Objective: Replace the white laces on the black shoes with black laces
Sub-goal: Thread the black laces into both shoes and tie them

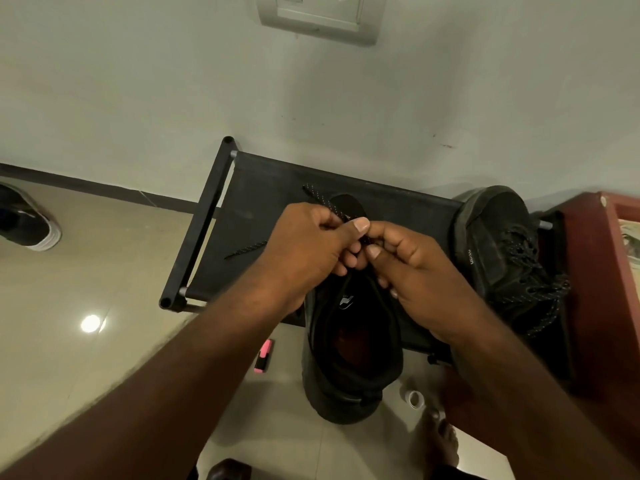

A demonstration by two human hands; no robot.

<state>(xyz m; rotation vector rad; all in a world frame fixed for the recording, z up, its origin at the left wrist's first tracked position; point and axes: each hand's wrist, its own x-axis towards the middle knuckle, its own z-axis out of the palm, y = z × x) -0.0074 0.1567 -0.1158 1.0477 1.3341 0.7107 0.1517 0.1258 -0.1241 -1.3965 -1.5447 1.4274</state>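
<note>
A black shoe (349,368) lies on the black fabric rack (263,199) with its heel toward me and its opening showing. Over its tongue, my left hand (304,251) and my right hand (412,271) meet, both pinching a black lace with pale flecks (322,199). One end of that lace sticks out past my left hand toward the wall. Another stretch of black lace (246,249) lies on the rack to the left. A second black shoe (502,251), laced in black, sits at the rack's right end.
A red-brown wooden piece of furniture (609,278) stands at the right. On the tiled floor lie a pink highlighter (264,356), a roll of white tape (414,399) and, far left, another dark shoe with a white sole (27,223). My bare foot (440,441) is below.
</note>
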